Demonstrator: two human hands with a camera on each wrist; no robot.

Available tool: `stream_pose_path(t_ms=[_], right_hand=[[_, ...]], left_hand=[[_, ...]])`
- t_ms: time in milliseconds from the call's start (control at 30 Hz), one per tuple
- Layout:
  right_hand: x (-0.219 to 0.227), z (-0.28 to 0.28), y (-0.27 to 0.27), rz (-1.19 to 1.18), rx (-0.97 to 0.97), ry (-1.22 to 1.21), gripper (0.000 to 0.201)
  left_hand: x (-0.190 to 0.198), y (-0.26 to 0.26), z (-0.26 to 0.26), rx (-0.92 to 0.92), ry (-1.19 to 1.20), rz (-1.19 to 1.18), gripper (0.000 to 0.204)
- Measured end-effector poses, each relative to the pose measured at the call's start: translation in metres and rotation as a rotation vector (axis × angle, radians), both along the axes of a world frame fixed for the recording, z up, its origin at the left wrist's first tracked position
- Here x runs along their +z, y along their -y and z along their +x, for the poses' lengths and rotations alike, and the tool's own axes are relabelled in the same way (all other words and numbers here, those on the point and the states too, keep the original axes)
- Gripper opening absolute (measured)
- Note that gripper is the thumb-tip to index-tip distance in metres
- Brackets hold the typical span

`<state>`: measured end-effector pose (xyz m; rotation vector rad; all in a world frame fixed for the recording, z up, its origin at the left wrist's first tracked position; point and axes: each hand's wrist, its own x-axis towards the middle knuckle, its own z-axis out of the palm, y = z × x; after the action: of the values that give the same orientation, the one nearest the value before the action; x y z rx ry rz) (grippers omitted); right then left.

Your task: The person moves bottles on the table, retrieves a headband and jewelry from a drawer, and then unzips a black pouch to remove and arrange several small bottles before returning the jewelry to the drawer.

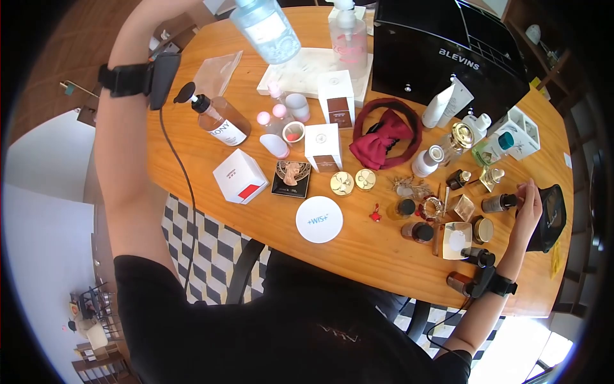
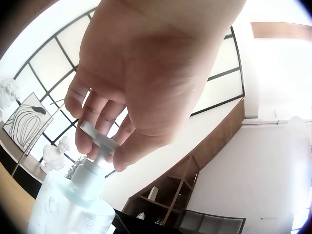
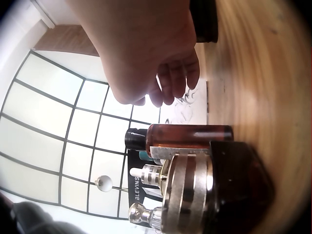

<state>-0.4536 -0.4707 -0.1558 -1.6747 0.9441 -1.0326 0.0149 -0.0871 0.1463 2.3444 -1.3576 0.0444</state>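
Observation:
In the left wrist view my left hand [image 2: 141,83] pinches the pump head [image 2: 100,139] of a clear, pale blue pump bottle [image 2: 73,209] between thumb and fingers. Seen from the head, that bottle [image 1: 265,29] is tilted over the edge of a white marble-look tray [image 1: 281,77], and the hand is out of the frame. My right hand [image 1: 528,208] is at the table's right side, fingers loosely bent around nothing. Beside its fingers lies a small brown bottle [image 3: 190,132] with a black cap, and a black case [image 1: 551,221] sits at its outer side.
Another pump bottle [image 1: 348,41] stands on the tray. A brown pump bottle [image 1: 220,121], white boxes [image 1: 240,176], a round white container [image 1: 319,219], a dark red bow headband [image 1: 387,137] and several small bottles and jars cover the wooden table. A black BLEVINS box [image 1: 441,70] stands behind.

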Motion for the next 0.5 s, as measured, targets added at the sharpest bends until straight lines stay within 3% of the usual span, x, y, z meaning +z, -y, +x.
stream_pose_path(t_ms=[133,200,300,400,500], right_hand=[[-0.002,-0.006,0.007,0.007,0.033,-0.008,0.033],[-0.003,-0.008,0.009,0.001,0.044,-0.021,0.033],[-0.002,-0.006,0.006,-0.012,0.042,-0.015,0.033],[-0.001,-0.004,0.003,-0.018,0.029,-0.009,0.035],[0.002,-0.004,0.000,-0.029,0.035,-0.015,0.036]], left_hand=[[-0.014,0.034,0.036,0.039,-0.004,0.137,0.025],[-0.046,0.047,0.080,-0.081,0.071,0.123,0.027],[-0.070,0.068,0.104,-0.045,0.094,0.183,0.025],[-0.100,0.083,0.131,-0.126,0.059,0.181,0.022],[-0.116,0.095,0.113,-0.051,0.062,0.196,0.021]])
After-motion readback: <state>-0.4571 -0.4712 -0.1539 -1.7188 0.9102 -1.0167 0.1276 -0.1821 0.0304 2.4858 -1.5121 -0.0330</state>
